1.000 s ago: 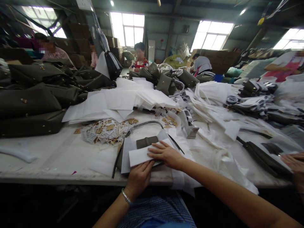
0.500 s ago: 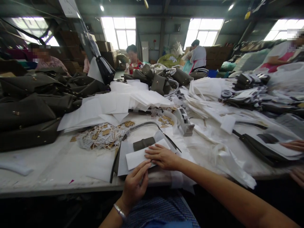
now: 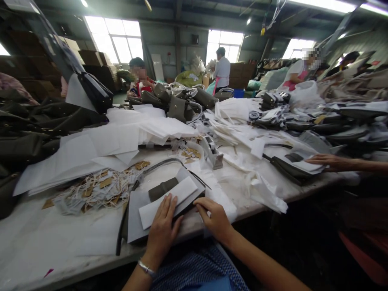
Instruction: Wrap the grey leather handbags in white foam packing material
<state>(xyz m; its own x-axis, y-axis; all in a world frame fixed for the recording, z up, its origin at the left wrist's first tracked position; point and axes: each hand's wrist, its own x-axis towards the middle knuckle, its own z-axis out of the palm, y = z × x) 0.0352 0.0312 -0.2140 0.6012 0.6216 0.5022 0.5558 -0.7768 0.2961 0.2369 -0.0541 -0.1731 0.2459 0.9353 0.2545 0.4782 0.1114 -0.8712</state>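
Dark bag (image 3: pixel 188 208) is lying on the desk (image 3: pixel 33 246), near its front edge.
The left hand (image 3: pixel 163 220) is pressing a white sheet (image 3: pixel 182 191) onto it, fingers flat, its grip apart and clamping nothing; the right hand (image 3: pixel 214 217) is keeping thumb and fingertips close at the bag's right corner, though I cannot tell whether they are pinching anything. The sheet could be slipping askew if the left palm were lifting; a hard tug could be dragging the bag off the edge.

Wearer's two hands (image 3: pixel 163 226) (image 3: pixel 216 220), one tape dispenser (image 3: pixel 216 158)
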